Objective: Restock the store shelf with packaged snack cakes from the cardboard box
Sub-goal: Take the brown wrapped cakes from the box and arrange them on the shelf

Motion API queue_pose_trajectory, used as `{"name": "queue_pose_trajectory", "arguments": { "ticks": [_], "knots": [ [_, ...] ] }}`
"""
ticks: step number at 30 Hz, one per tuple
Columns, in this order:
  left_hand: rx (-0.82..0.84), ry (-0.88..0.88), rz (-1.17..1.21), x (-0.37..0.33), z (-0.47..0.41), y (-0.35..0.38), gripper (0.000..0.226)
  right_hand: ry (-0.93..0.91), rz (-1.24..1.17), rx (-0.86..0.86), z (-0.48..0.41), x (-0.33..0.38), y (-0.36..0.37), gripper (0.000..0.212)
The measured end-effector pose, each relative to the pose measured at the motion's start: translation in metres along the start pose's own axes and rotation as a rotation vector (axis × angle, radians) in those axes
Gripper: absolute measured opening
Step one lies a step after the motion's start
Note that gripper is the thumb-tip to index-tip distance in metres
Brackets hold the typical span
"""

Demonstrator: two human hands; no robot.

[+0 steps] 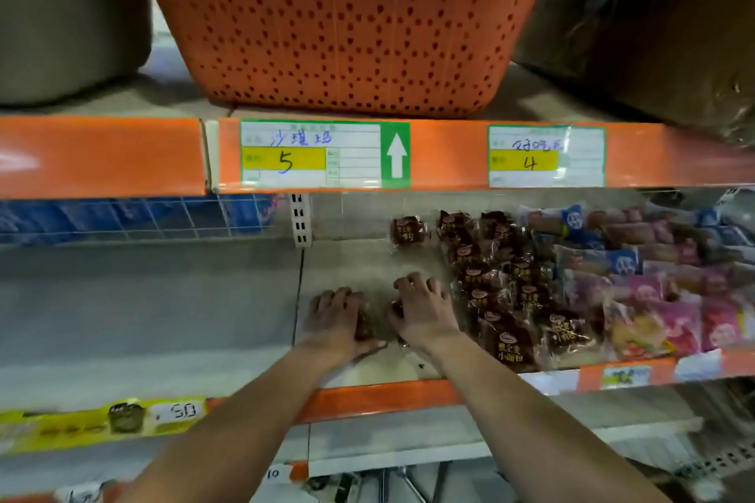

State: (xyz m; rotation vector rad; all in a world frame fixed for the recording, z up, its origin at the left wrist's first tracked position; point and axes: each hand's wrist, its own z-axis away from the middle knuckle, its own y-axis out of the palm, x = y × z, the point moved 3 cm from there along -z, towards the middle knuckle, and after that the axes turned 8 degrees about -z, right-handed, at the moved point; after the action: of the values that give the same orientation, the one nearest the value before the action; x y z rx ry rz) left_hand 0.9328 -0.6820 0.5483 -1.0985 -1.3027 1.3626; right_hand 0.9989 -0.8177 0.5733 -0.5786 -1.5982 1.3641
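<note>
Shelf: grey deck (163, 319) with an orange front lip.
Left hand (337, 314): palm down near the front edge at mid-shelf, fingers curled over the left packet (365, 326), thumb lying along its near side.
Right hand (423, 310): just beside the left hand, palm down, fingers curled over the right packet (397, 308).
Left packet, right packet: dark brown cakes in clear wrap, lying on the deck between the two hands and largely hidden by them. Whether they touch each other cannot be told.
Stocked snack cakes (502, 290): the same brown packets in overlapping rows from the front edge to the back, just right of the right hand.
Lone packet (409, 231): at the back edge, apart from the rows.
Mixed packets (653, 298): blue, pink and red wrappers heaped toward the right end, touching the brown rows.
Basket (347, 33): orange, perforated, on the shelf above.
Price tags: "5" (310, 155) and "4" (545, 157) on the upper shelf's front lip.
Wire divider (135, 216): white, at the back left, blue packs behind it.
Yellow strip (102, 421): on the front lip, left end.
</note>
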Motion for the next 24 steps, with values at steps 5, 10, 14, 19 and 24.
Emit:
{"name": "queue_pose_trajectory", "arguments": {
  "ticks": [5, 10, 14, 19, 24],
  "knots": [
    [0.014, 0.013, -0.018, -0.003, -0.001, 0.014, 0.103, -0.091, 0.063, 0.132, -0.014, -0.012, 0.023, 0.065],
    [0.054, -0.011, -0.006, -0.005, -0.001, 0.013, 0.105, -0.161, 0.088, 0.144, -0.022, -0.014, 0.027, 0.065],
    [0.115, -0.031, -0.024, -0.006, -0.001, 0.011, 0.104, -0.203, 0.095, 0.17, -0.029, -0.013, 0.028, 0.064],
    [0.248, -0.056, 0.005, -0.003, -0.008, 0.003, 0.086, -0.192, 0.019, 0.208, -0.036, -0.014, 0.023, 0.057],
    [0.15, -0.098, 0.03, 0.018, -0.028, -0.016, 0.069, -0.091, -0.397, 0.035, -0.055, -0.018, -0.007, 0.049]
  ]
}}
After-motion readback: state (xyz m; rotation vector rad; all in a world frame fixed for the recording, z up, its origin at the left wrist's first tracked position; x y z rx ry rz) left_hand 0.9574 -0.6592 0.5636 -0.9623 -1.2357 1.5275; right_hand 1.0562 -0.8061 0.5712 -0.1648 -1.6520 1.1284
